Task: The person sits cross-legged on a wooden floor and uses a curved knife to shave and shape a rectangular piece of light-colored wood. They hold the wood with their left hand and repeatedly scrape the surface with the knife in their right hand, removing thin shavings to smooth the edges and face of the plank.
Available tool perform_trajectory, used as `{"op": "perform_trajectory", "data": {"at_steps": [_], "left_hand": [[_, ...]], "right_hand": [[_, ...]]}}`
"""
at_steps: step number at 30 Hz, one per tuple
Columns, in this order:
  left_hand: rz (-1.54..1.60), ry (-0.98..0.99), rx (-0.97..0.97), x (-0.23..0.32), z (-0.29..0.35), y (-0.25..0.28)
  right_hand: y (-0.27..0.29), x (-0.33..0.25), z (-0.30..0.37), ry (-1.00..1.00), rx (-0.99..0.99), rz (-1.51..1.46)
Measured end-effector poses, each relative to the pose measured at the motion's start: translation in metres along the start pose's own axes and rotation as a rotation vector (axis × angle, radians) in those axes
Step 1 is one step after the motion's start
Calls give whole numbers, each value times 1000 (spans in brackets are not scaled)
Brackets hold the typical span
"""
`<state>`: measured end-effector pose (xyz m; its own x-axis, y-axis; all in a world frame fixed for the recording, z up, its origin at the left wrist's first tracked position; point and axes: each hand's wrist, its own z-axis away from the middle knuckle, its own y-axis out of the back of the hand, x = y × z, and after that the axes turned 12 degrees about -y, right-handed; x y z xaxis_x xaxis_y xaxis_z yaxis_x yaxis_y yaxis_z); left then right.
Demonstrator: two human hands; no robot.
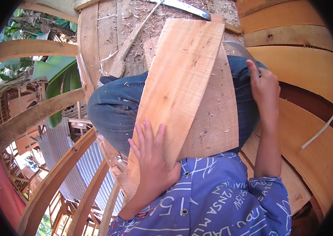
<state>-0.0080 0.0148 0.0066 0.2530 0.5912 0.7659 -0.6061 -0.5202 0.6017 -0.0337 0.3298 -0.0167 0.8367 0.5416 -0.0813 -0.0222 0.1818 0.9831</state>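
A long, light wooden board slants across my lap, on top of a second, wider board. My left hand lies on the near end of the upper board, fingers spread and flat on the wood. To the right, my right hand is closed round the handle of a knife, thumb stretched along it. The broad grey blade points away and to the left, near the far right edge of the boards. My fingers hide most of the handle.
Beyond the boards, wood shavings litter the plank floor, with a long metal blade and a thin stick of wood. Curved wooden rails stand on the left, above corrugated roofing. Wooden planks form a wall on the right.
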Motion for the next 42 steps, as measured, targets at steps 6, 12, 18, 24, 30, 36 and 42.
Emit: {"op": "perform_trajectory", "data": {"at_steps": [6, 12, 18, 24, 30, 36, 42], "left_hand": [[21, 53, 16, 2, -5, 5], [88, 24, 30, -3, -7, 4], [-26, 53, 20, 3, -12, -2], [-54, 66, 25, 3, -13, -3], [-77, 65, 33, 4, -12, -7], [-31, 44, 22, 2, -12, -6], [-65, 49, 24, 3, -12, -8]], "right_hand": [[33, -5, 29, 24, -172, -183], [2, -21, 78, 446, -169, -106], [-12, -26, 55, 506, -39, -57], [-17, -31, 45, 453, -45, -30], [-17, -31, 40, 466, -15, -36], [-21, -33, 33, 463, -15, -53], [-27, -34, 22, 353, 21, -75]]}}
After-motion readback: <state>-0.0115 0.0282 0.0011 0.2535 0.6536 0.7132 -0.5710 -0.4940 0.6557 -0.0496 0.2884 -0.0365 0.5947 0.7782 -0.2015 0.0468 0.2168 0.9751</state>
